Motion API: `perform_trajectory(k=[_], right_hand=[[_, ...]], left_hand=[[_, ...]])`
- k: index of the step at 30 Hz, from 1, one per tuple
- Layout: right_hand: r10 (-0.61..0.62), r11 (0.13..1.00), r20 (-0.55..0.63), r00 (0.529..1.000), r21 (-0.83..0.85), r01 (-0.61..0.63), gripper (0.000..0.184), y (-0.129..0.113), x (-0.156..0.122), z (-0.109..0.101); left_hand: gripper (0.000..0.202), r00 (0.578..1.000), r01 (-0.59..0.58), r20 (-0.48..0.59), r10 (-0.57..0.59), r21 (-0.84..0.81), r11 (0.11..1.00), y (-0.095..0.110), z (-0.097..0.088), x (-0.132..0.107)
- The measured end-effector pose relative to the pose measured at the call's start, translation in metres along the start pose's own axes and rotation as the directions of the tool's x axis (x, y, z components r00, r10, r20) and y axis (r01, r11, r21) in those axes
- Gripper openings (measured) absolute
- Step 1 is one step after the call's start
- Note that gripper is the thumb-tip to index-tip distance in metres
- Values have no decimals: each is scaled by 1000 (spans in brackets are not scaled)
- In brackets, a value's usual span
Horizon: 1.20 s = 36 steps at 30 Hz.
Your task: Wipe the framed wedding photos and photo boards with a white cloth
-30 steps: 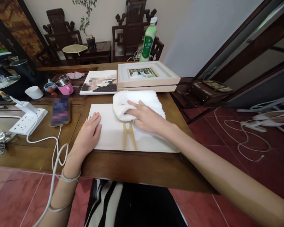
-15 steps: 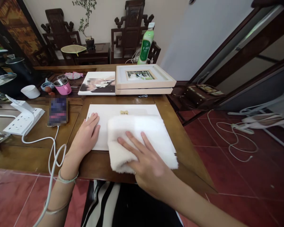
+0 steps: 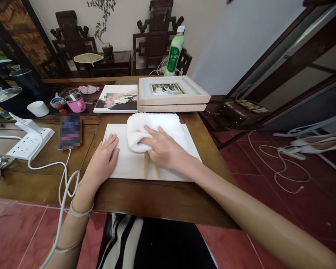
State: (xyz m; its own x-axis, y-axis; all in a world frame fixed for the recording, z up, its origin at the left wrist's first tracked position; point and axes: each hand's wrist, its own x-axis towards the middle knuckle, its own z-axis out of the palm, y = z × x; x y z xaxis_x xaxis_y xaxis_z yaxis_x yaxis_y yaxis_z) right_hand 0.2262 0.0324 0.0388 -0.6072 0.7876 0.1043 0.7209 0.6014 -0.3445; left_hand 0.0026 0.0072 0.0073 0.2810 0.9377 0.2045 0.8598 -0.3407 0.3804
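Note:
A flat white panel (image 3: pixel 126 168) lies on the wooden table before me, with two tan strips showing on its near half. My left hand (image 3: pixel 103 157) rests flat on the panel's left side, fingers stretched out. On the panel's far part, my right hand (image 3: pixel 164 147) grips and presses a fluffy white cloth (image 3: pixel 156 122). The thumb side is tucked into the cloth's near fold, and two fingers lie across its top. The cloth covers the panel's far edge and hides what is under it.
Behind the panel are a photo print (image 3: pixel 117 99) and stacked framed pictures (image 3: pixel 173 100), with a green bottle (image 3: pixel 175 52) behind them. To the left stand a power strip (image 3: pixel 30 144), a phone-like device (image 3: pixel 70 131), a pink mug (image 3: pixel 76 103) and a white cup (image 3: pixel 38 109). A white cable (image 3: pixel 62 201) hangs by my left arm.
My right hand has slid the cloth away from me to the panel's far side, uncovering the near half with the tan strips. My left hand has stayed in place.

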Motion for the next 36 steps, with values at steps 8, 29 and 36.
perform_trajectory(k=[8,29,36], right_hand=[[32,996,75,997,-82,-26,62,-26,-13,1],[-14,1000,82,997,9,14,68,-18,-1,-6],[35,999,58,998,-41,-33,63,-18,17,-2]], left_hand=[[49,1000,4,6,-4,4,1000,0,0,0],[46,1000,5,-5,-5,-23,1000,1,-1,0],[48,1000,11,0,-11,-20,1000,1,-1,0]])
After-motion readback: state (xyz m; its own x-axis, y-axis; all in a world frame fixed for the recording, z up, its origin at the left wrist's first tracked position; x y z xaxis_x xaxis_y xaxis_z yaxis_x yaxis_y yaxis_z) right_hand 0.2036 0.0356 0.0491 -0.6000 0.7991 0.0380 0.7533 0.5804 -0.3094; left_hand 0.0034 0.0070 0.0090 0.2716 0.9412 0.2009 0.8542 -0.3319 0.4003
